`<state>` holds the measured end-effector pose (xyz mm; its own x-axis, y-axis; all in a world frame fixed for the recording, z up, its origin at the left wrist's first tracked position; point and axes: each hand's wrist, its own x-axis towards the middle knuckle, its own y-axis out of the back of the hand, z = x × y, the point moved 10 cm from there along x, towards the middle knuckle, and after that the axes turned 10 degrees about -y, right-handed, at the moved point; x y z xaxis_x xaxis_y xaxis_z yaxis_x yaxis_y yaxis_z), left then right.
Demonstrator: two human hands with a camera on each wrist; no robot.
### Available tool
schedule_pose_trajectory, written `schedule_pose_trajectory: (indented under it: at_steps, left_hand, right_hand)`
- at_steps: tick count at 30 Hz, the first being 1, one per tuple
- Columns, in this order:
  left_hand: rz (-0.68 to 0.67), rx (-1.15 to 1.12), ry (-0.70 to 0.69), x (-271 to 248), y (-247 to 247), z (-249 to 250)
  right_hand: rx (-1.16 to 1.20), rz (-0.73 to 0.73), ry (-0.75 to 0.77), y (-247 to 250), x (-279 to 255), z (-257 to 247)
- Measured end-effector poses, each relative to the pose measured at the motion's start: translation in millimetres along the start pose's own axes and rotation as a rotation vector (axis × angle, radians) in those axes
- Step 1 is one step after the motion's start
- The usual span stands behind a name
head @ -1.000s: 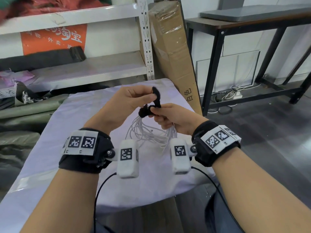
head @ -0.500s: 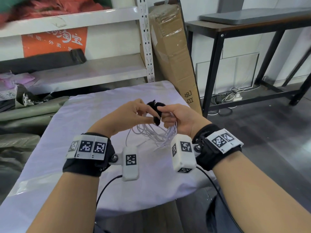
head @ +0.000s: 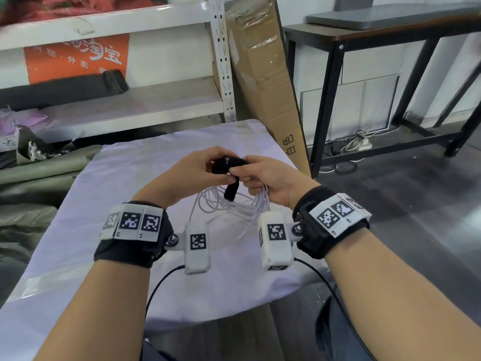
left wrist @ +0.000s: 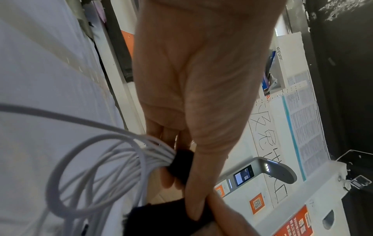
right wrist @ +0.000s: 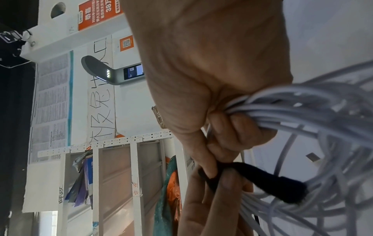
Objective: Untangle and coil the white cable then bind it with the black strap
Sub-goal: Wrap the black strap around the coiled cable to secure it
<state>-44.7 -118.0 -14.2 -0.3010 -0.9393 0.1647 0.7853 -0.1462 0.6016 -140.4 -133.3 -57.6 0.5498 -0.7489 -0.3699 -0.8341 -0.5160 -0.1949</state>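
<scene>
The white cable hangs in several loops above the table, bunched at its top between both hands. My right hand grips that bunch in curled fingers, and its thumb and forefinger also pinch the black strap. The black strap is wrapped round the bundle's top, and its free end dangles down. My left hand pinches the strap against the bundle with thumb and fingers. A metal plug shows among the loops.
The table is covered with a pale cloth. A white metal shelf stands behind it. A tall cardboard box leans at the back right. A black-framed table stands on the dark floor to the right.
Both hands dropped with the bundle, then rose slightly. The strap's end, which stood up above the hands, has been brought over the bundle and now hangs down below them.
</scene>
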Motion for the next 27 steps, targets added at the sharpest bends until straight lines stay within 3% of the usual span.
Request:
schedule_pose_trajectory:
  at_steps: [4,11,17,20,24,27]
  left_hand:
    - [-0.045,0.091,0.021,1,-3,-3]
    - [0.031,0.349,-0.02,3,1,5]
    - [0.109,0.337,-0.03,6,2,2]
    - [0.118,0.177,-0.002,8,-1,-2]
    - [0.026,-0.305,0.108,3,-9,-15]
    - [0.089,-0.554,0.17,-1,-1,-22]
  right_hand:
    - [-0.049,-0.007,0.023,-2,1,0]
    - [-0.091,-0.012,0.053,-4,1,-1]
    - [-0.112,0.026,0.095,-3,1,-5]
    - [-0.13,0.042,0.102,-2,0,-8]
    - [-0.179,0.05,0.112,-1,1,-8]
    - [-0.199,0.032,0.114,-2,0,-7]
